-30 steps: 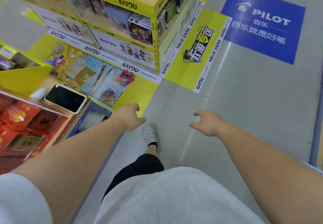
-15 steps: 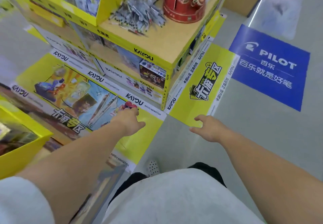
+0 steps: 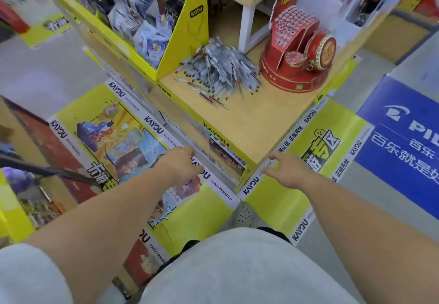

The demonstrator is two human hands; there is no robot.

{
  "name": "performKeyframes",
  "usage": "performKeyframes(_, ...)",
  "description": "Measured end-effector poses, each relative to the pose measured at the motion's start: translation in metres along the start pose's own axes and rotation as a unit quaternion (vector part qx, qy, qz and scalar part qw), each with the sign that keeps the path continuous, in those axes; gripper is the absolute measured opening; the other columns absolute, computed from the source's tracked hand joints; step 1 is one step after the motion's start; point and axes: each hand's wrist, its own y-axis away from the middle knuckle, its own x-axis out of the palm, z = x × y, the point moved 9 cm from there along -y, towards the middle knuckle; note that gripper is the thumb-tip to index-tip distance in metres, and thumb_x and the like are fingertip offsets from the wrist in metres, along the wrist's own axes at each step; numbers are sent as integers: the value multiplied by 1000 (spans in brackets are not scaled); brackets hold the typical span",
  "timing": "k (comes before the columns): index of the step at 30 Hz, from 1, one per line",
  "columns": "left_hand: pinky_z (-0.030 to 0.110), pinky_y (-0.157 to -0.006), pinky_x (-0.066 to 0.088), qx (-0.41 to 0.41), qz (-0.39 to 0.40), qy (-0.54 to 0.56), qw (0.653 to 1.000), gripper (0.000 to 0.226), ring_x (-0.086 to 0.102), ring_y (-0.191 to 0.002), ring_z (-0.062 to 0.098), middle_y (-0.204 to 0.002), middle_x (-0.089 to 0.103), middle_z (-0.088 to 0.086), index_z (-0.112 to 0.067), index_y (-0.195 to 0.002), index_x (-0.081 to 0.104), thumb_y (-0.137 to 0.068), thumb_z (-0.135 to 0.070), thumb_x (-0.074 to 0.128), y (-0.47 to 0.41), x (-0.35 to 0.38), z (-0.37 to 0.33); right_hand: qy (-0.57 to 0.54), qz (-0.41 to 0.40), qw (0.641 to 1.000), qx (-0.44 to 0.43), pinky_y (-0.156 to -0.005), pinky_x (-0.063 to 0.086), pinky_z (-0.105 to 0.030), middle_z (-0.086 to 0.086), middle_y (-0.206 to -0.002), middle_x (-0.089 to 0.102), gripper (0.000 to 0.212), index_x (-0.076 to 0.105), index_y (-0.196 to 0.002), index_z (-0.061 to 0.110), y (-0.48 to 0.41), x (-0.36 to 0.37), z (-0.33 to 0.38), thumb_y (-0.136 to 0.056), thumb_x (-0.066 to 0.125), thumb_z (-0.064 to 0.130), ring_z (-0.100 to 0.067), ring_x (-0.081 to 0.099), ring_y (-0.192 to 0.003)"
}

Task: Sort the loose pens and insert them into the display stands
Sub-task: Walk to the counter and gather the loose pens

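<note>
The view has risen: the pen pile (image 3: 219, 72) and red stand (image 3: 297, 49) now show fully.

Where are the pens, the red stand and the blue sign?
pens (image 3: 221, 70): head view, middle of the loose pile.
red stand (image 3: 294, 58): head view, middle of its front.
blue sign (image 3: 403, 147): head view, middle of the floor sticker.

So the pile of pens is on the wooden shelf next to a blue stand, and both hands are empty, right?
Not quite. The stand beside the pile of pens is red, not blue, as the head view shows. The rest holds: the pens lie on the wooden shelf, and the left hand and right hand hold nothing.
</note>
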Motion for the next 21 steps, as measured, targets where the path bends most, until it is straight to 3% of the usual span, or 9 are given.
performKeyframes(4, 37, -78, 50, -23, -14, 41, 999, 61, 59, -91, 26, -125, 58, 14, -14, -144, 44, -96, -48, 61, -44, -40, -11, 37, 10, 999, -20, -104, 44, -45, -9, -155, 38, 69, 41, -149, 23, -62, -59, 11, -94, 56, 61, -31, 51, -128)
performKeyframes(7, 43, -93, 52, -35, -21, 65, 997, 64, 60, -111, 29, -140, 53, 12, -15, -146, 42, -96, -50, 60, -72, -67, -16, 45, 9, 999, -29, -104, 43, -45, -10, -153, 40, 69, 42, -148, 23, -96, -87, 22, -92, 57, 62, -31, 49, -130)
performKeyframes(10, 45, -90, 55, -34, -28, 68, 997, 63, 62, -102, 28, -129, 57, 11, -16, -144, 42, -95, -52, 60, -101, -93, -16, 26, 4, 999, -38, -104, 44, -44, -10, -151, 44, 69, 46, -146, 23, -123, -101, 36, -90, 59, 63, -30, 50, -130)
performKeyframes(15, 43, -88, 55, -13, -36, 42, 998, 64, 61, -105, 28, -140, 50, 11, -18, -144, 43, -94, -56, 59, -162, -142, -13, 8, -8, 999, -37, -105, 44, -42, -7, -152, 43, 71, 46, -146, 23, -169, -121, 67, -89, 59, 63, -28, 49, -132)
performKeyframes(18, 46, -89, 54, 34, -30, 29, 999, 61, 62, -109, 29, -135, 55, 11, -17, -144, 44, -95, -51, 59, -209, -171, -21, 0, -37, 999, -28, -108, 41, -41, -4, -153, 44, 71, 46, -147, 22, -200, -144, 93, -90, 60, 61, -26, 46, -135)
performKeyframes(21, 37, -65, 51, 72, -22, 22, 997, 55, 61, -84, 25, -113, 63, 12, -15, -136, 48, -95, -50, 60, -251, -202, -30, -17, -64, 998, -13, -106, 40, -36, -6, -150, 47, 68, 48, -146, 18, -224, -165, 122, -91, 60, 57, -26, 46, -134)
